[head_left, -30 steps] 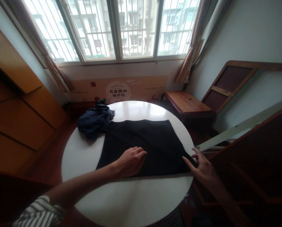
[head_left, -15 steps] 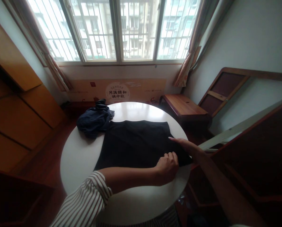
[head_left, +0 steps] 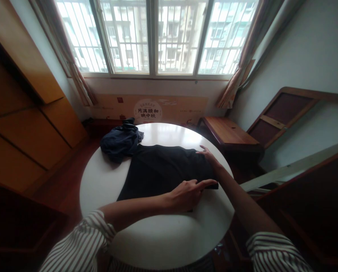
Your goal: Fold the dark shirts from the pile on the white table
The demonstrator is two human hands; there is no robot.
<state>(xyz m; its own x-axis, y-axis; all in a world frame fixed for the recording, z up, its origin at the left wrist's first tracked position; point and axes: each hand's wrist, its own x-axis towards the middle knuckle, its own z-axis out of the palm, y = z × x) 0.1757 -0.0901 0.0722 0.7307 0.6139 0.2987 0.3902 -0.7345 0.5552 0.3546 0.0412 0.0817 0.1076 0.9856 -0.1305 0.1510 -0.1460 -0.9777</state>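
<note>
A black garment [head_left: 163, 173] lies flat on the round white table [head_left: 157, 241], its right side folded in to a straight edge. My left hand [head_left: 185, 195] rests on the near part of that fold, index finger stretched toward the edge and holding nothing. My right hand [head_left: 208, 155] lies flat on the far right of the garment, fingers spread. Just beyond the black garment's far left corner sits a crumpled navy garment [head_left: 120, 143], slightly overlapping it or touching it. Neither hand is near the navy cloth.
Orange wooden wardrobe doors [head_left: 24, 124] stand to the left. A low wooden bench [head_left: 229, 136] and a leaning wooden frame [head_left: 282, 113] are at the right, with a dark wooden panel [head_left: 307, 211] nearer. A printed board [head_left: 147, 109] stands below the window.
The black garment's right side now lies folded inward, making it narrower. My right hand has moved to the far side, and my left hand has uncurled. The view has shifted slightly.
</note>
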